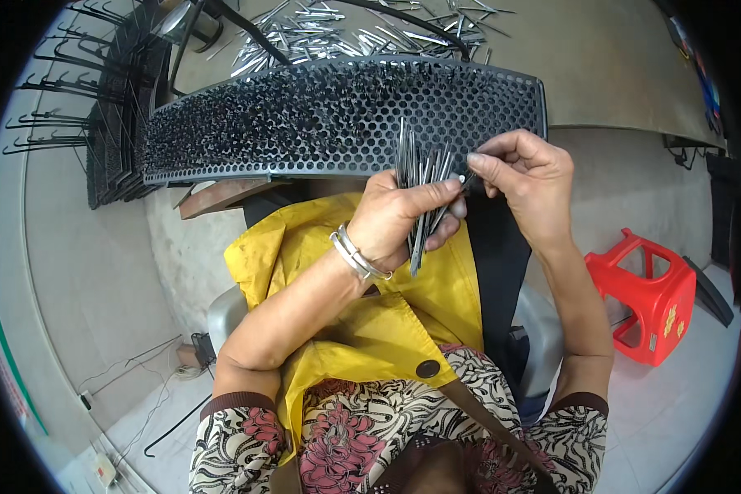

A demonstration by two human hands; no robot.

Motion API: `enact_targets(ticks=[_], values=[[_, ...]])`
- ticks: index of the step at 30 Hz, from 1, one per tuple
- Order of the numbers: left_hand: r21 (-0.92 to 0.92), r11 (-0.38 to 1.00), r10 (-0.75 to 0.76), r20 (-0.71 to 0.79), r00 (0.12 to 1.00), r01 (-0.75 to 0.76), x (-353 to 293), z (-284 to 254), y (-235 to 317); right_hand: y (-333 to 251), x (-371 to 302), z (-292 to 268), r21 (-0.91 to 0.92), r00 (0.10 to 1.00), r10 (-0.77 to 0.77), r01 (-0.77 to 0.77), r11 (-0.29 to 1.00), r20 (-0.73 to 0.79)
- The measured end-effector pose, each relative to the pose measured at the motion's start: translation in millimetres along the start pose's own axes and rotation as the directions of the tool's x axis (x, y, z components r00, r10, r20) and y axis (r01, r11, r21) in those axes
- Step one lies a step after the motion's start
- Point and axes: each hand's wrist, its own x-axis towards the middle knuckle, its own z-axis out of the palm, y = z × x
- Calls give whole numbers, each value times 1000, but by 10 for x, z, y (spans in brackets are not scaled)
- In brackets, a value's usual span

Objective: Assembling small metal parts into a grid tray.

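Note:
My left hand (412, 210) is closed around a bundle of thin metal rods (420, 177), several of them fanning out at the top and narrowing to points below. My right hand (523, 173) is pinched at the right edge of that bundle, its thumb and forefinger on the end of a thin rod. Just beyond both hands lies a long black rack (502, 103) with rows of round holes. Its left and middle holes are crowded with upright dark pieces, while holes toward the right show bare.
Loose metal rods (305, 33) are heaped on the tan table (601, 66) behind the rack. More black racks with hooked wires (66, 82) stand at far left. A red plastic stool (654, 305) is on the floor at right. A yellow apron (346, 321) covers my lap.

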Motion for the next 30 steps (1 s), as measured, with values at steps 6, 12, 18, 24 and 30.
enact_targets(ticks=[6, 12, 18, 24, 30], values=[[3, 998, 66, -35, 997, -66, -19, -16, -5, 3, 13, 16, 178, 994, 109, -108, 978, 4], [-15, 1000, 20, -116, 993, -21, -39, -80, -9, -99, 190, -27, -64, 969, -131, 121, 991, -209], [-90, 994, -67, -126, 990, 56, -51, -68, -51, 22, 699, -39, -618, 725, -666, 445, 648, -177], [-112, 991, -85, -92, 992, 74, -89, -46, -4, 36, 939, -9, -733, 519, -842, 628, 260, 146], [-217, 975, -75, -138, 988, 44, -104, -51, -6, -2, 922, -19, -732, 491, -825, 664, 149, 278]])
